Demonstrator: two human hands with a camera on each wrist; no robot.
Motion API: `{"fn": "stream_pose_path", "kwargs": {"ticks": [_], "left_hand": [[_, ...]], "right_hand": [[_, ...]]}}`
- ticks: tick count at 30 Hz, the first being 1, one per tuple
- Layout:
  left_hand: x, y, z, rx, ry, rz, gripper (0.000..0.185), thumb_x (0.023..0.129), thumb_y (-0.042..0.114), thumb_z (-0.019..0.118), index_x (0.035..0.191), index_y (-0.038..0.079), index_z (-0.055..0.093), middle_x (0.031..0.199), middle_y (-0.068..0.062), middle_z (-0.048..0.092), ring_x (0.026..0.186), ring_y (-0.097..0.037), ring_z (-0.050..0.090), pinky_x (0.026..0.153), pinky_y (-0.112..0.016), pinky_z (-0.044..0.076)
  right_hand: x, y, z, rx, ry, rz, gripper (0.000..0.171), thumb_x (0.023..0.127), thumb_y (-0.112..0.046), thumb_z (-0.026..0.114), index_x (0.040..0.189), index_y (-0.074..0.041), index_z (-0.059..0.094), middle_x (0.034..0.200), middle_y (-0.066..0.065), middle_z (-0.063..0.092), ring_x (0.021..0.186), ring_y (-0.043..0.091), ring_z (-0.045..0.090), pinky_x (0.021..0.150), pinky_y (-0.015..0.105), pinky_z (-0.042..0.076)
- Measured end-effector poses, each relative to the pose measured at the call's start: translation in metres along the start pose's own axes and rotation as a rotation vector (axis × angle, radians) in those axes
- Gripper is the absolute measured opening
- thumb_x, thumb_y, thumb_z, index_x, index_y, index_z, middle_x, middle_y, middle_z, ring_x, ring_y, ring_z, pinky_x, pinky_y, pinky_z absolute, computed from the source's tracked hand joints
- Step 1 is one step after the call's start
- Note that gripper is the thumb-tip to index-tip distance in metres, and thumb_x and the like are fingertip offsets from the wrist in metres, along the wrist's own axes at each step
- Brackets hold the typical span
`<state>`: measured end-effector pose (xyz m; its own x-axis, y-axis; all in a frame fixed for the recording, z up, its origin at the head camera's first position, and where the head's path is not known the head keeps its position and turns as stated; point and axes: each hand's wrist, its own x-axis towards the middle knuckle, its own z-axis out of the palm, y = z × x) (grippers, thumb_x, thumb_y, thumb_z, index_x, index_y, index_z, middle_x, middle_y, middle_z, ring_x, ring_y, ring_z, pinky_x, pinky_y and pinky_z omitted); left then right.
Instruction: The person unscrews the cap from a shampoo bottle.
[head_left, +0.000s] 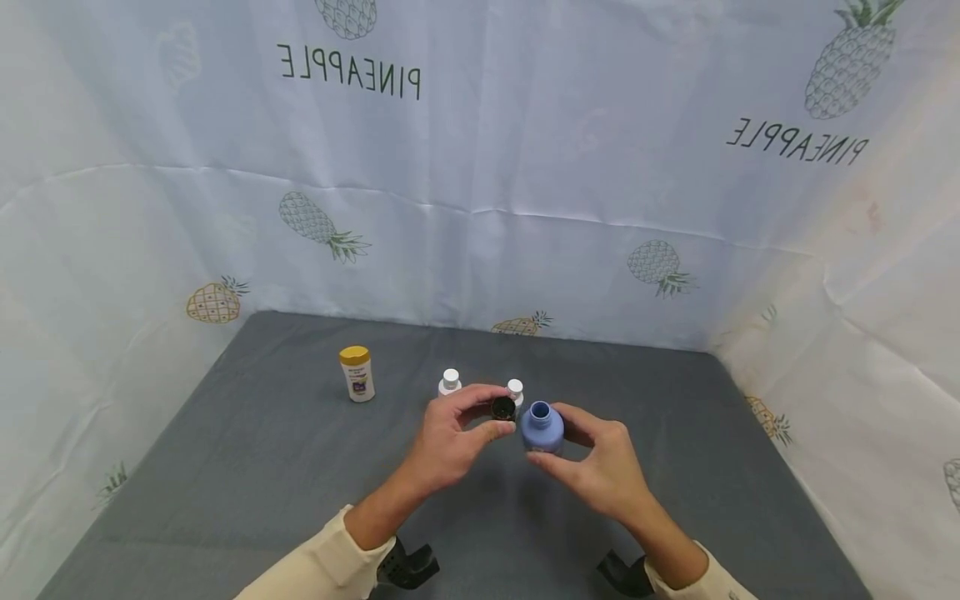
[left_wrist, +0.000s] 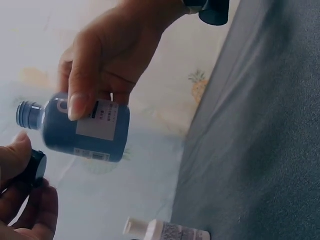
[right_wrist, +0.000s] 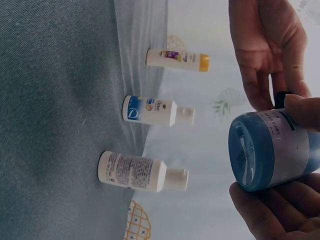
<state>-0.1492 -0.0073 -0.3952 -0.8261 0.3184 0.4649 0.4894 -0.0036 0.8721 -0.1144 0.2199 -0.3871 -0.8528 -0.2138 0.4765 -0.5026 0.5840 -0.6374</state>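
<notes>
Your right hand (head_left: 600, 471) clamped the small blue bottle (head_left: 542, 428) around its body; your left hand (head_left: 450, 437) pinched its dark cap (head_left: 502, 407). Light, rigid, probably slippery plastic.

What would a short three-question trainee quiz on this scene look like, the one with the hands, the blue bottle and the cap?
1. True or false: the blue bottle has its cap screwed on.
2. Which hand holds the black cap? A) left hand B) right hand C) neither
3. Fill in: besides the blue bottle, ___ bottles stand on the grey table.

Key:
1. False. Its neck is open, and the right hand grips it.
2. A. The left hand pinches the cap beside the bottle's neck.
3. Three: the gold-capped bottle and two white-capped bottles.
</notes>
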Motion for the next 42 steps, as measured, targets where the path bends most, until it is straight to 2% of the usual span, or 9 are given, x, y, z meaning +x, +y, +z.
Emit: {"fn": "stream_pose_path", "kwargs": {"ticks": [6, 9, 13, 19, 25, 28, 31, 38, 42], "left_hand": [[0.003, -0.002, 0.007, 0.062, 0.007, -0.015, 0.038, 0.089, 0.008, 0.082, 0.126, 0.006, 0.073, 0.122, -0.010, 0.076, 0.110, -0.022, 0.074, 0.103, -0.034, 0.059], [0.005, -0.002, 0.010, 0.060, 0.013, -0.030, 0.041, 0.090, 0.008, 0.081, 0.130, 0.007, 0.072, 0.124, -0.011, 0.076, 0.111, -0.024, 0.075, 0.104, -0.038, 0.058], [0.008, -0.002, 0.016, 0.068, 0.023, -0.042, 0.043, 0.093, 0.008, 0.079, 0.135, 0.006, 0.069, 0.128, -0.011, 0.075, 0.114, -0.026, 0.074, 0.105, -0.041, 0.057], [0.012, -0.006, 0.027, 0.160, 0.060, -0.008, 0.042, 0.091, 0.007, 0.080, 0.132, 0.006, 0.071, 0.126, -0.009, 0.076, 0.110, -0.023, 0.076, 0.100, -0.042, 0.060], [0.016, -0.010, 0.036, 0.239, 0.050, 0.012, 0.038, 0.091, 0.007, 0.079, 0.128, 0.003, 0.071, 0.122, -0.011, 0.075, 0.107, -0.022, 0.076, 0.095, -0.041, 0.062], [0.019, -0.011, 0.041, 0.273, 0.039, 0.017, 0.036, 0.092, 0.007, 0.079, 0.127, 0.004, 0.072, 0.121, -0.012, 0.075, 0.107, -0.023, 0.076, 0.094, -0.040, 0.062], [0.022, -0.014, 0.046, 0.295, 0.028, 0.024, 0.035, 0.092, 0.007, 0.079, 0.127, 0.005, 0.072, 0.120, -0.011, 0.075, 0.106, -0.022, 0.076, 0.094, -0.039, 0.062], [0.027, -0.020, 0.058, 0.348, 0.035, 0.072, 0.034, 0.090, 0.007, 0.081, 0.123, 0.005, 0.075, 0.122, -0.012, 0.076, 0.113, -0.024, 0.073, 0.099, -0.041, 0.060], [0.027, -0.023, 0.062, 0.367, 0.039, 0.075, 0.035, 0.089, 0.006, 0.082, 0.123, 0.005, 0.075, 0.123, -0.011, 0.076, 0.115, -0.024, 0.073, 0.101, -0.042, 0.059]], "right_hand": [[-0.002, 0.005, -0.004, -0.005, 0.022, 0.001, 0.051, 0.075, -0.015, 0.096, 0.119, -0.007, 0.074, 0.108, 0.007, 0.080, 0.097, 0.021, 0.079, 0.082, 0.023, 0.062], [-0.002, 0.008, -0.006, 0.000, 0.025, 0.013, 0.051, 0.075, -0.016, 0.096, 0.120, -0.005, 0.074, 0.109, 0.009, 0.080, 0.098, 0.021, 0.079, 0.082, 0.022, 0.062], [-0.001, 0.014, -0.008, 0.019, 0.037, 0.040, 0.052, 0.075, -0.014, 0.095, 0.121, -0.004, 0.073, 0.111, 0.011, 0.080, 0.098, 0.016, 0.079, 0.083, 0.019, 0.061], [-0.001, 0.023, -0.011, 0.039, 0.060, 0.070, 0.052, 0.077, -0.011, 0.094, 0.124, -0.002, 0.072, 0.115, 0.014, 0.078, 0.101, 0.010, 0.076, 0.084, 0.015, 0.058], [-0.002, 0.030, -0.014, 0.037, 0.072, 0.126, 0.054, 0.077, -0.013, 0.094, 0.125, -0.002, 0.072, 0.117, 0.014, 0.078, 0.103, 0.015, 0.077, 0.086, 0.029, 0.064], [-0.002, 0.034, -0.016, 0.034, 0.079, 0.131, 0.054, 0.077, -0.013, 0.094, 0.125, -0.002, 0.072, 0.117, 0.014, 0.078, 0.104, 0.009, 0.075, 0.086, 0.037, 0.065], [-0.002, 0.037, -0.019, 0.029, 0.089, 0.133, 0.053, 0.077, -0.012, 0.093, 0.125, -0.003, 0.072, 0.118, 0.014, 0.078, 0.105, 0.005, 0.074, 0.086, 0.038, 0.065], [-0.004, 0.042, -0.024, 0.001, 0.103, 0.159, 0.055, 0.077, -0.011, 0.094, 0.126, 0.000, 0.071, 0.119, 0.018, 0.077, 0.106, 0.034, 0.077, 0.087, 0.043, 0.064], [-0.004, 0.044, -0.025, 0.004, 0.104, 0.177, 0.055, 0.078, -0.012, 0.093, 0.126, 0.001, 0.070, 0.120, 0.018, 0.076, 0.107, 0.035, 0.077, 0.088, 0.043, 0.064]]}}
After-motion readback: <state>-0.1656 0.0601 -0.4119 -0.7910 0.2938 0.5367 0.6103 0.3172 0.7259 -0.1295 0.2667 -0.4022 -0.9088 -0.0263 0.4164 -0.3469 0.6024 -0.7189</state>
